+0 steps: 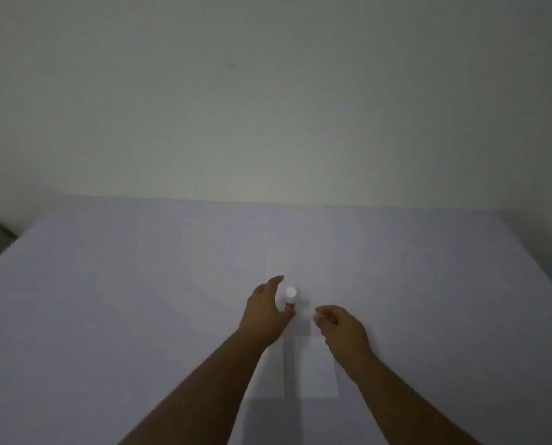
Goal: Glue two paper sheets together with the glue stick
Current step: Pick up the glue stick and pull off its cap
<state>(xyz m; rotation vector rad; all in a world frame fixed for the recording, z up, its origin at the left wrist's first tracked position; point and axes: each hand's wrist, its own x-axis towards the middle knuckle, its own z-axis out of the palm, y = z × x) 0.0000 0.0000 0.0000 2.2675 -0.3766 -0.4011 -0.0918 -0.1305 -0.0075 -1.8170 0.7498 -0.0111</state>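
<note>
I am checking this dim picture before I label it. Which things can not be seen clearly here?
Head view only:
- Glue stick: label too small and blurred; its base is hidden by the left hand.
- Paper sheets: white on a pale table, edges faint, count uncertain.
- Right hand: curled fingers hide whether it holds anything.

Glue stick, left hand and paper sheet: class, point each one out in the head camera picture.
glue stick (290, 300), head view, on its white upper body.
left hand (263, 311), head view, on the back of the hand.
paper sheet (316, 367), head view, on its bare near part between the forearms.
</note>
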